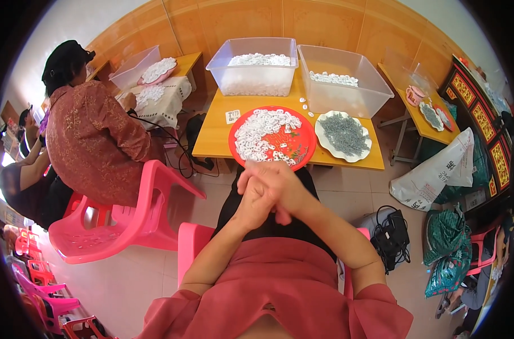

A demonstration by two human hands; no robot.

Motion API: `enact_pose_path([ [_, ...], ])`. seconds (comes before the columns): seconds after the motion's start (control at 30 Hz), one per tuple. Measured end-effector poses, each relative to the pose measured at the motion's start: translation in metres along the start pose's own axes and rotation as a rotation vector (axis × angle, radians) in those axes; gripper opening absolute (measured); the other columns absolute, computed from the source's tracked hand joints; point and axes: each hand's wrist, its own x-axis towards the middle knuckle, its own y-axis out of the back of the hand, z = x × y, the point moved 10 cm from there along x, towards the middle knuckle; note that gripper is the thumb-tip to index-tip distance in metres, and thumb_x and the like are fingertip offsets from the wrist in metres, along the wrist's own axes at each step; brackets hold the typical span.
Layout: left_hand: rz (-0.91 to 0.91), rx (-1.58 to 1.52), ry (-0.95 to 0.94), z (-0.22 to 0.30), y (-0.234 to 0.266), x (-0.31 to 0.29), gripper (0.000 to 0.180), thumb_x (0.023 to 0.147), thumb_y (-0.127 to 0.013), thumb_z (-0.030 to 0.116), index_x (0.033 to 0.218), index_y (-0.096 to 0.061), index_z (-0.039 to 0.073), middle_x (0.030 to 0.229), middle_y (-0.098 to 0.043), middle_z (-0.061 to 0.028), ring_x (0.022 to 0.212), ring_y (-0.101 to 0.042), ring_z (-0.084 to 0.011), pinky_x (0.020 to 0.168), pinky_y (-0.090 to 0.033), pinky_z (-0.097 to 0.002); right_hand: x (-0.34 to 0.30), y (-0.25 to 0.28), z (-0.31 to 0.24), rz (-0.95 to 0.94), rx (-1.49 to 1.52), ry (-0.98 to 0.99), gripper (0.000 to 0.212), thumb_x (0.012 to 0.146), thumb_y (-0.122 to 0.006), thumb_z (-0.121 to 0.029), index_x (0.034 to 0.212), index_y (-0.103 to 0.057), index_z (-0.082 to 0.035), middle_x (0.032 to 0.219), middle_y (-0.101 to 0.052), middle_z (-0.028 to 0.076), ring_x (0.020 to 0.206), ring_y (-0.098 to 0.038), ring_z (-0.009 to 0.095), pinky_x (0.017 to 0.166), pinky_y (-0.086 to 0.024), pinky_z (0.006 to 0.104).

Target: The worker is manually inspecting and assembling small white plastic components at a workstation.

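Over my lap, my left hand [253, 202] and my right hand [284, 182] are clasped together, fingers closed around each other. The right hand lies partly over the left, and no object shows between them. Just beyond them, on the table, a round red tray [309, 138] bears a heap of small white plastic pieces [262, 130] with holes. A few thin grey pieces lie at the tray's near right side. To its right, a scalloped white plate [323, 141] holds a pile of thin grey nail-like pieces [343, 134].
Two clear plastic bins, one [251, 76] fuller of white pieces than the other [347, 99], stand at the back of the wooden table [217, 135]. A person [99, 135] sits at left by a pink chair [110, 231]. Bags [446, 243] and a cabled black device [388, 237] lie at right.
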Motion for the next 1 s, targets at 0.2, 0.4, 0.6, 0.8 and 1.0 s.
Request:
enact_pose_path([
  [0.2,0.344,0.073,0.047,0.023,0.035,0.023,0.046,0.11,-0.049,0.03,0.09,-0.076,-0.002,0.081,-0.075,-0.0105,0.071,-0.068,-0.0139,0.069,-0.049,-0.0258,0.047,0.15,-0.015,0.554,-1.312,0.235,0.023,0.092,-0.072,-0.023,0.093,-0.078,-0.001,0.095,-0.076,0.02,0.085,-0.074,0.033,0.077,-0.058,0.045],
  [0.4,0.459,0.002,0.071,0.013,0.059,0.024,0.04,0.108,-0.057,0.028,0.085,-0.075,0.0,0.076,-0.073,-0.0082,0.066,-0.065,-0.0128,0.065,-0.047,-0.0258,0.089,0.218,0.052,0.337,-1.417,-0.137,0.02,0.081,-0.08,-0.024,0.09,-0.08,-0.007,0.096,-0.076,0.017,0.09,-0.074,0.034,0.082,-0.058,0.0462],
  [0.6,0.468,0.01,0.063,0.008,0.065,0.023,0.041,0.108,-0.057,0.03,0.086,-0.075,0.0,0.076,-0.073,-0.008,0.066,-0.065,-0.0121,0.065,-0.047,-0.025,0.108,0.178,0.075,0.175,-1.321,0.036,0.024,0.082,-0.083,-0.028,0.096,-0.077,-0.01,0.098,-0.077,0.014,0.093,-0.073,0.037,0.083,-0.058,0.0471],
  [0.8,0.497,-0.009,0.049,-0.003,0.078,0.022,0.039,0.108,-0.059,0.03,0.088,-0.075,0.0,0.077,-0.073,-0.0069,0.067,-0.065,-0.0112,0.066,-0.047,-0.0241,0.118,0.193,0.098,0.193,-1.309,-0.102,0.03,0.083,-0.083,-0.027,0.098,-0.074,-0.002,0.1,-0.075,0.022,0.093,-0.073,0.039,0.081,-0.057,0.0482],
  [1.0,0.59,-0.032,0.133,-0.031,0.089,0.022,0.03,0.107,-0.061,0.028,0.12,-0.071,0.003,0.097,-0.075,-0.0055,0.078,-0.068,-0.0094,0.069,-0.048,-0.0217,0.099,0.164,0.067,0.151,-0.913,-0.124,0.027,0.086,-0.08,-0.022,0.096,-0.075,0.003,0.094,-0.076,0.021,0.084,-0.075,0.028,0.077,-0.057,0.0394],
])
